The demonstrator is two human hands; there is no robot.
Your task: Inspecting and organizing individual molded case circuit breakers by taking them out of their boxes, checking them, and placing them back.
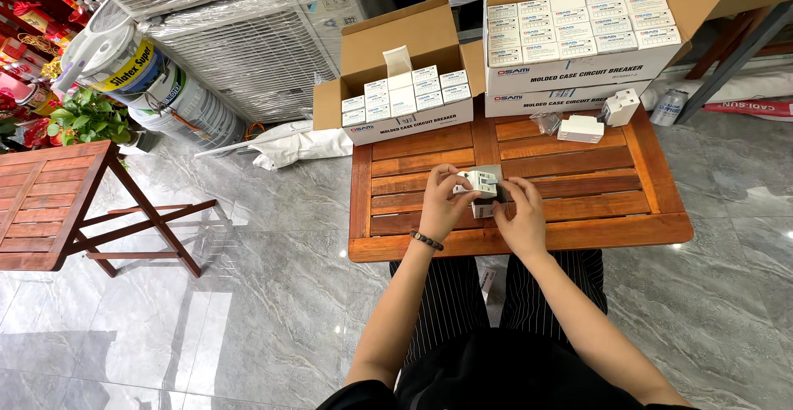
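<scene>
Left hand [442,203] and right hand [520,212] both curled, fingers pinched on a small white breaker [477,184] held between them, just above the wooden slatted surface [578,212], near its front edge.

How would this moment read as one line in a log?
left hand: holds white breaker | right hand: holds same breaker | where: above wooden table | behind: open cartons of small white boxes

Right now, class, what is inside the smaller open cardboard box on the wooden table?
The smaller open cardboard box holds rows of small white cartons, one standing upright above the rest. What is inside the cartons, and any layers beneath them, is covered.
</scene>
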